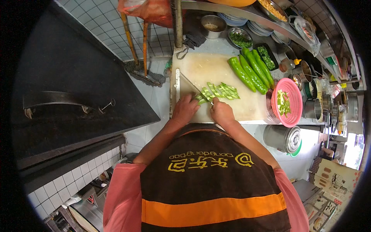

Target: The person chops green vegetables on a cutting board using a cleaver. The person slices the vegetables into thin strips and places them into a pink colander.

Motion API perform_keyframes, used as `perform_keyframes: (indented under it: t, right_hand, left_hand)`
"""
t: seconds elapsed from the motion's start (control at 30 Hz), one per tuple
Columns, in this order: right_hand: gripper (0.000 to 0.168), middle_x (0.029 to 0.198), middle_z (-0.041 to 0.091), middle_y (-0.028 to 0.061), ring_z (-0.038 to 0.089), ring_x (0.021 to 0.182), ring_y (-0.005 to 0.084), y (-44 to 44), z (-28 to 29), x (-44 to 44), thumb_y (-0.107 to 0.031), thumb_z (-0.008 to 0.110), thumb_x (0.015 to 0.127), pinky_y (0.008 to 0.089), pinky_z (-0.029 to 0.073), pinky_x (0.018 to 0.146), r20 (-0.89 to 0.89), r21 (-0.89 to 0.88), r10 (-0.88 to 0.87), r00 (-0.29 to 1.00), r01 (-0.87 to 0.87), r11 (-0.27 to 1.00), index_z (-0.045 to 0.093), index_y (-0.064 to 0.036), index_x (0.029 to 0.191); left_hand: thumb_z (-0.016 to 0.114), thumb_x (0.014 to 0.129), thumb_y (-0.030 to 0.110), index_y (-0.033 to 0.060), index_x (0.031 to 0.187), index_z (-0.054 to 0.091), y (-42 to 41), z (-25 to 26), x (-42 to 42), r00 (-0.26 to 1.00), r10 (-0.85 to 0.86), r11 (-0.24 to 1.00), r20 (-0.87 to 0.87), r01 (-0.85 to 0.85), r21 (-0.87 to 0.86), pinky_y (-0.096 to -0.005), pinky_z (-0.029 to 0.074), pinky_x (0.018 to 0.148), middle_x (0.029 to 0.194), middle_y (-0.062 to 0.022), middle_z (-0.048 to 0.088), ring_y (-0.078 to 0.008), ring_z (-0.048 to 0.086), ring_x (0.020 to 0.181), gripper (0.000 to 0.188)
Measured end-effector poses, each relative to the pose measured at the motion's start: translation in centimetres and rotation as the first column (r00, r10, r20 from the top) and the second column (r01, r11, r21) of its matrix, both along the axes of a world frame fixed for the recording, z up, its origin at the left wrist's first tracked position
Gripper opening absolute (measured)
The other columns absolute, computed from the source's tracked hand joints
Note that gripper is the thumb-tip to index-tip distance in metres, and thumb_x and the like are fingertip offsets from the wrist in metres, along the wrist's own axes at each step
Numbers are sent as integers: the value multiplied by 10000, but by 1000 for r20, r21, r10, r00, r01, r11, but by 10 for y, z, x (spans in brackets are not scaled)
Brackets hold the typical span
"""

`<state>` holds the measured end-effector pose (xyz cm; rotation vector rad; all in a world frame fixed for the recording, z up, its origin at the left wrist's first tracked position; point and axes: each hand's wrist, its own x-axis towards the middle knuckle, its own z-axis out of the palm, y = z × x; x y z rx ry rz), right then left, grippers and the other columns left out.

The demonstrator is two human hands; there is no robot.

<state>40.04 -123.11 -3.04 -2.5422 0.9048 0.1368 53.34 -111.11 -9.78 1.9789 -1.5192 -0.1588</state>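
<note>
My right hand (222,110) grips the handle of a kitchen knife (194,85), whose blade slants up and left over a cutting board (203,65). My left hand (186,108) lies left of the blade, its curled fingertips on a piece of green pepper (198,99). Slanted cut pieces of green pepper (224,91) lie in a loose row to the right of the blade. Several whole long green peppers (251,69) rest at the board's upper right. At the board's right edge, a pink plastic colander (295,101) contains pale green pepper scraps (283,102).
Behind the board stand a metal pot (213,26), a bowl of chopped greens (240,37) and a black tray of chopped greens (265,57). A metal post (177,23) rises at the back left corner. A lidded metal pot (282,138) stands below on the right.
</note>
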Motion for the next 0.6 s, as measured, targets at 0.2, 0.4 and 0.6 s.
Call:
perform_keyframes:
  t: [0.2, 0.4, 0.6]
  right_hand:
    - [157, 696, 617, 253, 622, 667, 402, 5, 26, -20, -102, 551, 784, 481, 501, 648, 12, 31, 2, 1000, -2, 1000, 509, 16, 878]
    - [154, 708, 621, 254, 625, 692, 405, 9, 22, -20, -86, 549, 779, 479, 502, 660, -61, 54, -5, 998, 8, 999, 513, 18, 887]
    - [182, 735, 632, 244, 636, 727, 390, 7, 3, 12, -95, 555, 769, 465, 508, 678, -68, 27, -2, 998, 4, 1000, 532, 17, 911]
  left_hand:
    - [697, 736, 138, 22, 982, 615, 1, -2, 4, 998, -19, 999, -67, 16, -36, -415, 454, 837, 1013, -161, 536, -338, 525, 973, 284]
    - [691, 737, 133, 20, 965, 617, -1, -6, 4, 998, -46, 996, -47, 42, -81, -421, 455, 796, 978, -159, 541, -345, 524, 940, 265]
    - [684, 736, 141, 31, 932, 614, 0, 3, 5, 994, -44, 998, -98, 47, 33, -433, 450, 765, 951, -149, 534, -344, 521, 914, 236]
